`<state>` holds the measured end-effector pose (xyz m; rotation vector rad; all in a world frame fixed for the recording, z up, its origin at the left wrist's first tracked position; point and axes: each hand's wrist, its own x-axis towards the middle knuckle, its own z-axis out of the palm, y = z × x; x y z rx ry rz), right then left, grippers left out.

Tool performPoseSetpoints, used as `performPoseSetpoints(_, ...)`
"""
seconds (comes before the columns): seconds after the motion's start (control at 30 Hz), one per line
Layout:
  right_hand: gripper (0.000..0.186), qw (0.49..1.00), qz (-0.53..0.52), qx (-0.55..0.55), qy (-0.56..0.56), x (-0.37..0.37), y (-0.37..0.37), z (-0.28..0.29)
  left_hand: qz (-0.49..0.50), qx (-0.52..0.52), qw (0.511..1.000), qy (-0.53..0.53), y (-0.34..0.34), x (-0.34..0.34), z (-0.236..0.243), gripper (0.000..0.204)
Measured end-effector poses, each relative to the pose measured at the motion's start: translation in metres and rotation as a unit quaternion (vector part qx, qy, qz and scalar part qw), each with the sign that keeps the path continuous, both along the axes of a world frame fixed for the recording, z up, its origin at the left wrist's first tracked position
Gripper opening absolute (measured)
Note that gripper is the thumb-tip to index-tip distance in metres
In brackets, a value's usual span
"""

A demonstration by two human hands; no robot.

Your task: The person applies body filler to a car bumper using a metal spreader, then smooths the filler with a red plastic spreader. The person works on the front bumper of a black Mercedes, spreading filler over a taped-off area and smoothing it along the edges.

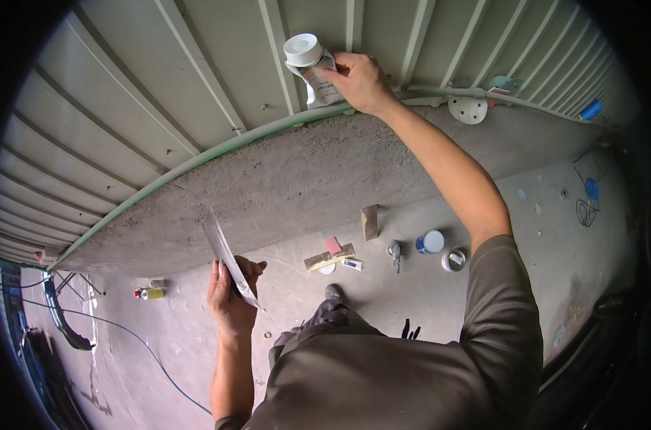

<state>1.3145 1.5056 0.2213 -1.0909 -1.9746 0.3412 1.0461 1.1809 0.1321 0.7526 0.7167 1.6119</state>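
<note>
My right hand (361,82) is stretched far forward, its fingers closed on a crumpled soft tube (324,87) with printing on it. The tube's wide, round white cap (302,49) points up, and its body is just above the ledge by the ribbed wall. Lower and to the left, my left hand (231,297) grips a thin, flat grey plate (226,251), which is tilted and seen nearly edge-on. Something dark, perhaps its handle, shows behind the fingers. The plate and the tube are well apart.
A green pipe (196,153) follows the ledge, where perforated sanding discs (468,110) lie. On the floor are brown-stained flat blades (330,256), a pink pad (333,245), a spray gun (395,254), a blue-sided can (431,242) and spray cans (150,293). A hose (135,337) crosses the left.
</note>
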Motion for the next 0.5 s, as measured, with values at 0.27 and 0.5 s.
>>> performPoseSetpoints(0.27, 0.038, 0.963, -0.124, 0.209, -0.119, -0.002, -0.003, -0.023, 0.0, -0.037, 0.999, 0.03, -0.044, -0.001, -0.001, 0.025)
performPoseSetpoints(0.5, 0.055, 0.992, -0.118, 0.043, 0.001, 0.021, -0.137, -0.046, -0.067, -0.059, 0.996, -0.003, -0.065, 0.015, -0.018, 0.034)
